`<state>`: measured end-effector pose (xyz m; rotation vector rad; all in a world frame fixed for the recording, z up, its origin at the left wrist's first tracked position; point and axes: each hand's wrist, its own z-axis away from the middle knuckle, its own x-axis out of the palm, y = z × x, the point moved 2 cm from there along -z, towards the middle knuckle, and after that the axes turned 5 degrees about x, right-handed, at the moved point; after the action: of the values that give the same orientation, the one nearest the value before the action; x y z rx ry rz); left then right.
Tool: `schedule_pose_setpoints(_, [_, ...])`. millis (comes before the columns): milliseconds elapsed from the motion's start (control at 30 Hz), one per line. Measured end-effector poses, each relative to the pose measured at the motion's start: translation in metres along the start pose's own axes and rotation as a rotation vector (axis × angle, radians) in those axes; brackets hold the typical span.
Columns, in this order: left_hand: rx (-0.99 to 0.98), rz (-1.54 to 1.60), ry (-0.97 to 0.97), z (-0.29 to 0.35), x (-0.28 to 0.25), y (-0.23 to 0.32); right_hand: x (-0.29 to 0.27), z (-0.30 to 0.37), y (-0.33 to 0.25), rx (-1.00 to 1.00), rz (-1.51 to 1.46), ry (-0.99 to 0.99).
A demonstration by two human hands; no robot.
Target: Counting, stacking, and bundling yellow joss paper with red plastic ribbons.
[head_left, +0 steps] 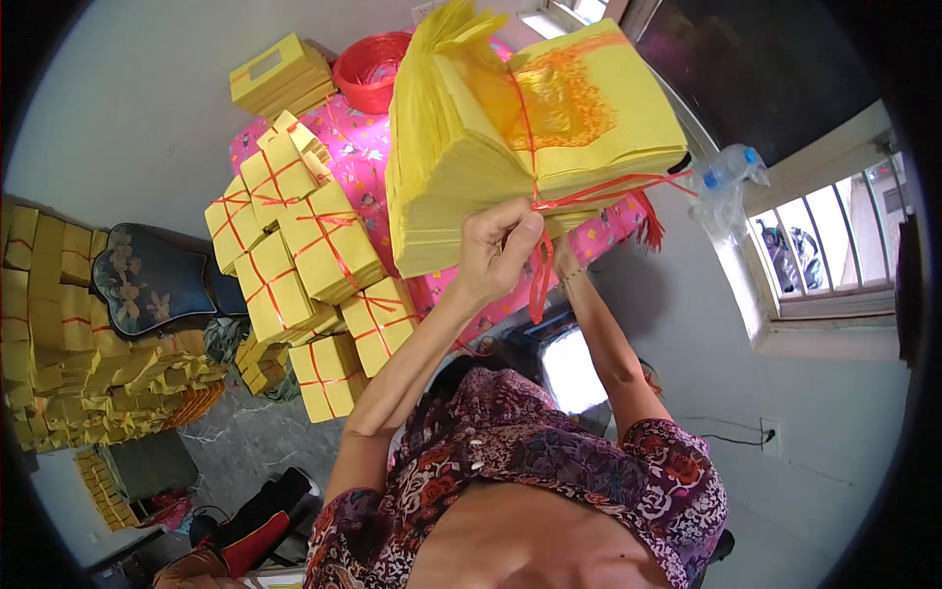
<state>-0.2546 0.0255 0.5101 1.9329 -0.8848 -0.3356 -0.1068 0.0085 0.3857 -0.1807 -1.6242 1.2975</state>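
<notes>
A thick stack of yellow paper sheets (446, 187) is raised in front of me, its leaves fanned at the left and an orange-gold print on its top sheet. Red plastic string (539, 285) runs round its middle, with a knot or crossing at the near edge and loose ends trailing down and to the right. My left hand (498, 250) is closed at that crossing, thumb and fingers pinching the string. Only the base of my right hand (564, 260) shows below the stack; the paper hides its fingers.
String-tied yellow paper bundles (319, 240) are piled at the left on a pink patterned cloth (368, 147). Behind them stands a red basket (373, 74). A dark floral chair back (157, 280) and more bundles are at far left. On the right is a barred window (829, 236).
</notes>
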Motion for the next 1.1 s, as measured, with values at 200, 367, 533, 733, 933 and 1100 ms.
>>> schedule_pose_setpoints(200, [-0.046,0.009,0.046,-0.013,-0.012,-0.014,0.014,-0.011,0.006,0.030,0.043,-0.070])
schedule_pose_setpoints(367, [-0.029,-0.039,0.054,-0.030,-0.013,-0.020,0.011,-0.025,-0.010,0.035,0.102,-0.120])
schedule_pose_setpoints(533, [0.000,-0.077,0.094,-0.045,-0.012,-0.049,-0.039,-0.035,-0.041,0.069,0.161,-0.194])
schedule_pose_setpoints(733, [-0.039,-0.259,0.180,-0.106,-0.004,-0.101,-0.063,-0.135,-0.046,0.180,0.219,-0.332])
schedule_pose_setpoints(933, [-0.120,-0.448,0.312,-0.162,0.003,-0.177,-0.068,-0.276,-0.019,0.354,0.282,-0.430])
schedule_pose_setpoints(1100, [-0.103,-0.558,0.407,-0.178,0.000,-0.209,-0.065,-0.331,0.011,0.480,0.350,-0.496])
